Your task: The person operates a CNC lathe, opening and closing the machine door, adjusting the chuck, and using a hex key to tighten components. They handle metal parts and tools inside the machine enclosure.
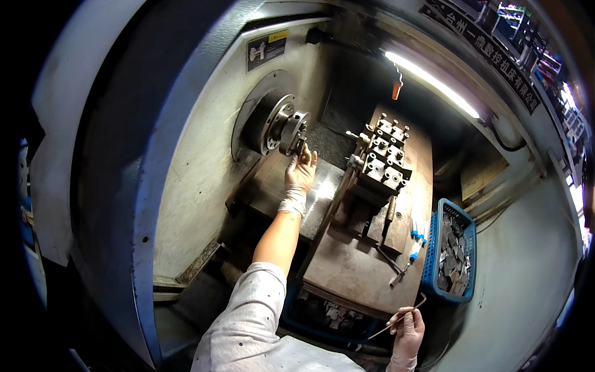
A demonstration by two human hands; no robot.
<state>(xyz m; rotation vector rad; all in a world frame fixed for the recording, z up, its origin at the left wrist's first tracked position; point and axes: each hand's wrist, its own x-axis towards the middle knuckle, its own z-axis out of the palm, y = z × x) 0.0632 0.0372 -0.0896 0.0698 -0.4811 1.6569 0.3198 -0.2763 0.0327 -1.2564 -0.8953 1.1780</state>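
My left hand, in a pale glove, reaches up to the face of the lathe chuck. Its fingers are bent together at the chuck's jaws, by a small dark piece; what they pinch is mostly hidden. The chuck sits on a round spindle flange in the pale machine wall. Low on the right, my gloved right hand is closed around a thin metal rod with a bent end. The rod slants down to the left past my fingers.
Right of the chuck, a tool block with several holders stands on a brown plate. A T-shaped wrench and blue-ended tools lie there. A blue basket holds flat metal pieces. A lamp tube glows above.
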